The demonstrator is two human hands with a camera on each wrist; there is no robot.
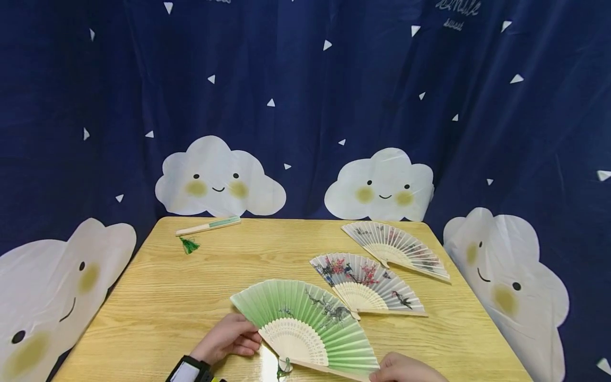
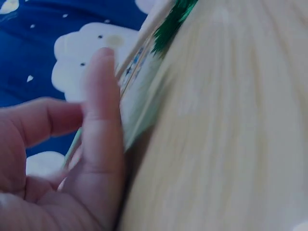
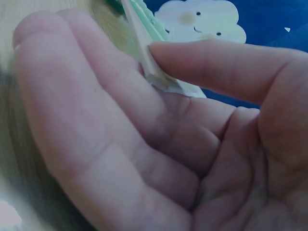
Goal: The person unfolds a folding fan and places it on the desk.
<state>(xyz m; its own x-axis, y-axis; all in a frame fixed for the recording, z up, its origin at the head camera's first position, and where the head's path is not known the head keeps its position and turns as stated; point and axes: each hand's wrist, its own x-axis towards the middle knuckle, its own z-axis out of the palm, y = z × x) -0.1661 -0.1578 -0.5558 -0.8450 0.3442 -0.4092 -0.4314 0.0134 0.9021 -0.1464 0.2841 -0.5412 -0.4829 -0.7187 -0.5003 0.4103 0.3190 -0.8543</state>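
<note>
A spread green folding fan [image 1: 305,318] with pale ribs and a dark branch print is at the front of the table. My left hand [image 1: 234,339] holds its left edge, fingers curled. In the left wrist view that hand [image 2: 96,139] partly covers the fan [image 2: 149,101], and a green tassel [image 2: 174,26] hangs beyond. At the fan's right corner, my right hand [image 1: 403,367] pinches the end stick. The right wrist view shows the thumb of that hand [image 3: 144,125] against the tip of the fan [image 3: 151,60], the other fingers bent below.
Behind the green fan lies a spread grey fan [image 1: 377,284] with pink blossoms. Farther back right is another spread pale fan [image 1: 396,246]. A folded fan [image 1: 208,226] with a green tassel lies at the wooden table's [image 1: 157,297] far left. A blue cloud-print curtain [image 1: 305,106] surrounds the table.
</note>
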